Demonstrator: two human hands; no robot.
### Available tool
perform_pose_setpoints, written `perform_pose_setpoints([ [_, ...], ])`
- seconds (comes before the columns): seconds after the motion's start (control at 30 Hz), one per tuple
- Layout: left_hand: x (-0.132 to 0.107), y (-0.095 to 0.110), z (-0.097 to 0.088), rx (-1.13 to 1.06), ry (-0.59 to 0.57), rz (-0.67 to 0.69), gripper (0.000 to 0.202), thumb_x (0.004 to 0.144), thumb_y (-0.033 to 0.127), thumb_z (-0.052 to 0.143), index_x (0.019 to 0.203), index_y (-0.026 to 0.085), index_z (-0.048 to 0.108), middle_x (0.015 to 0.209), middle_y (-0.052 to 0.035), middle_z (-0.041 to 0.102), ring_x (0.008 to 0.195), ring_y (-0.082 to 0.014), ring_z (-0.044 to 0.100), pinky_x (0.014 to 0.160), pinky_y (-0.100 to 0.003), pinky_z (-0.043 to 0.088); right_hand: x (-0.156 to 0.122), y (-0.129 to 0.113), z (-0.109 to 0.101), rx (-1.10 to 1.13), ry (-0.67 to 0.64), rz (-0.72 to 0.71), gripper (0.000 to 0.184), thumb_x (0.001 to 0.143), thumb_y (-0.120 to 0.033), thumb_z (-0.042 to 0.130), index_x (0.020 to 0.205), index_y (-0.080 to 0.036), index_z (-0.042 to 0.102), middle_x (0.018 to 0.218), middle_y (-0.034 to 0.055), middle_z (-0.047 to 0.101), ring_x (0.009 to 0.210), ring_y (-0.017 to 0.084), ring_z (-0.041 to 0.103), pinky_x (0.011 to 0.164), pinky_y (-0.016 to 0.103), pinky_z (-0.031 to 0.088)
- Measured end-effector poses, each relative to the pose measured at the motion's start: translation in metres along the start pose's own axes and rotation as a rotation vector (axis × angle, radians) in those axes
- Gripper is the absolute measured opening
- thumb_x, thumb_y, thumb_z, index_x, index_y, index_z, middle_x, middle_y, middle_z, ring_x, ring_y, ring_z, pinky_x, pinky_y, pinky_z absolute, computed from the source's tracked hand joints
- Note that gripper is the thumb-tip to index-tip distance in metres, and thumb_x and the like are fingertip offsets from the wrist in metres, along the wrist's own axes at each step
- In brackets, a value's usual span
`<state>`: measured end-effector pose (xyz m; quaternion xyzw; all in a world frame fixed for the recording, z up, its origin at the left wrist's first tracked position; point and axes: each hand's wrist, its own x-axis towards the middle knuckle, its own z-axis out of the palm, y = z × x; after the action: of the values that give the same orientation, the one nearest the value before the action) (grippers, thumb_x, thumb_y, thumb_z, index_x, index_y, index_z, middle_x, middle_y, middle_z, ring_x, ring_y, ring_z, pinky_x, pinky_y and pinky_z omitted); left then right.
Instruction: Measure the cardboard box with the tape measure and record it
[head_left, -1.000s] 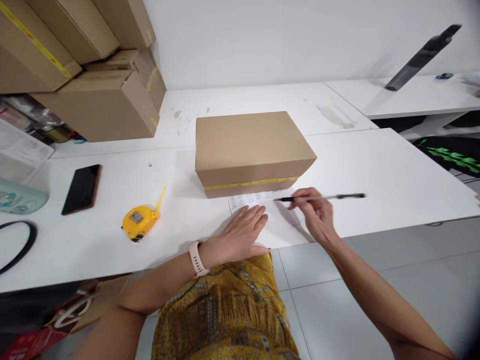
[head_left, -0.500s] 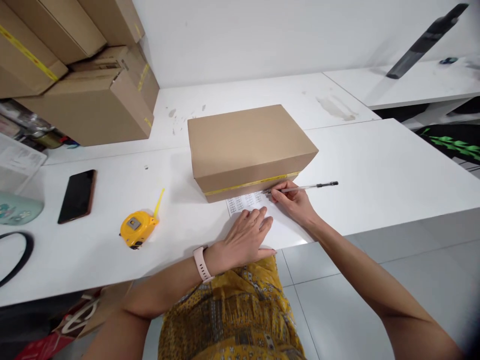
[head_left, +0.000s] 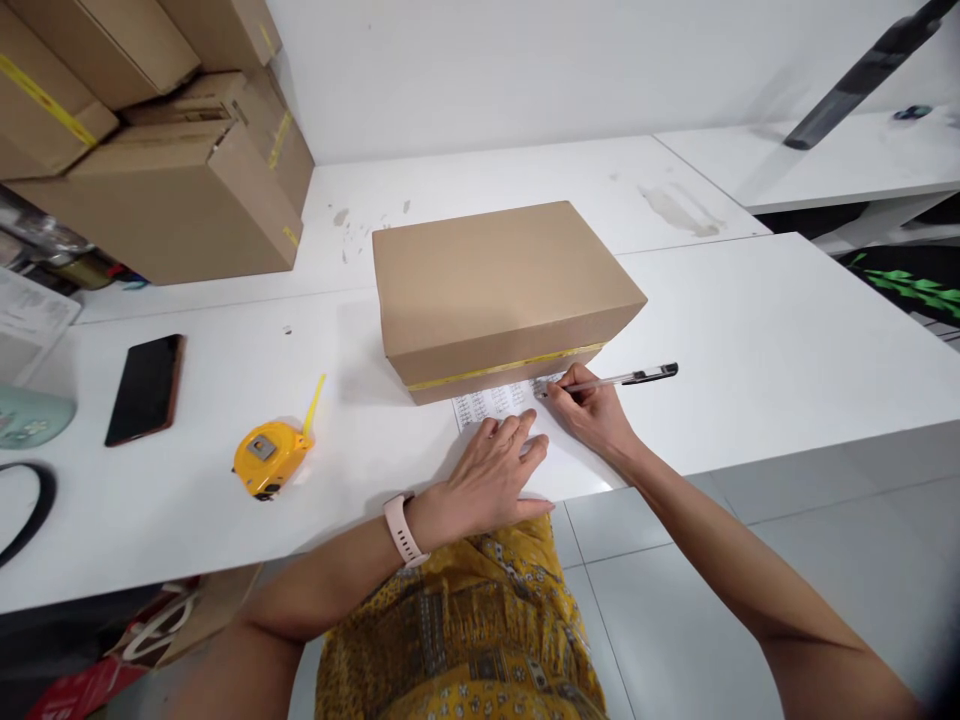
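My right hand is closed around a pen, its tip down at a sheet of paper with columns of small handwriting. My left hand lies flat on the lower part of that sheet, fingers spread, near the table's front edge. Just beyond both hands sits a closed cardboard box with yellow tape along its near side. The box hides the sheet's far part. A yellow tape measure, its strip sticking out a little, lies left of my left hand.
A phone lies on the white table at the left, near a pale green bottle and a dark ring-shaped strap. Cardboard boxes are stacked at the back left. A dark bottle stands at the back right.
My right hand and the pen have shifted slightly right along the paper, and the pen has turned a little. My left hand stays on the sheet. The view has moved slightly.
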<state>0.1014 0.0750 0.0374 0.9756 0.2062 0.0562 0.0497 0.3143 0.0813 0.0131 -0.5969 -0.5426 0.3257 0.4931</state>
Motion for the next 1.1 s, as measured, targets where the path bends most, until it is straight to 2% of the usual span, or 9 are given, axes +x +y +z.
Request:
perform_pose_setpoints([
  [0.6,0.0001,-0.0005,0.0012,0.004,-0.007,-0.005,0.076,0.09,0.067,0.061,0.139,0.01,0.05,0.154,-0.0263,0.041,0.129,-0.0362,0.047,0.105,-0.048,0.037,0.0,-0.0005,-0.0003,-0.006,0.043,0.017,0.025,0.084,-0.036,0.066,0.069,-0.021,0.051,0.058,-0.0048,0.044,0.054,0.01,0.036,0.05,0.027,0.027],
  [0.77,0.0,-0.0003,0.0005,0.008,-0.012,-0.005,0.076,0.09,0.067,0.061,0.139,0.01,0.05,0.154,-0.026,0.042,0.128,-0.0366,0.048,0.105,-0.048,0.037,0.0003,-0.0017,-0.0005,0.008,0.022,0.013,0.025,0.083,-0.035,0.066,0.069,-0.022,0.05,0.057,-0.0051,0.044,0.054,0.01,0.035,0.05,0.027,0.027],
  [1.1,-0.0013,-0.0008,0.0025,0.004,-0.015,-0.007,0.075,0.092,0.067,0.058,0.141,0.01,0.048,0.156,-0.0262,0.04,0.134,-0.0359,0.044,0.107,-0.049,0.035,0.0001,0.0008,-0.0006,-0.037,0.075,0.022,0.024,0.083,-0.032,0.065,0.067,-0.022,0.049,0.057,-0.0051,0.042,0.055,0.011,0.034,0.052,0.028,0.027],
])
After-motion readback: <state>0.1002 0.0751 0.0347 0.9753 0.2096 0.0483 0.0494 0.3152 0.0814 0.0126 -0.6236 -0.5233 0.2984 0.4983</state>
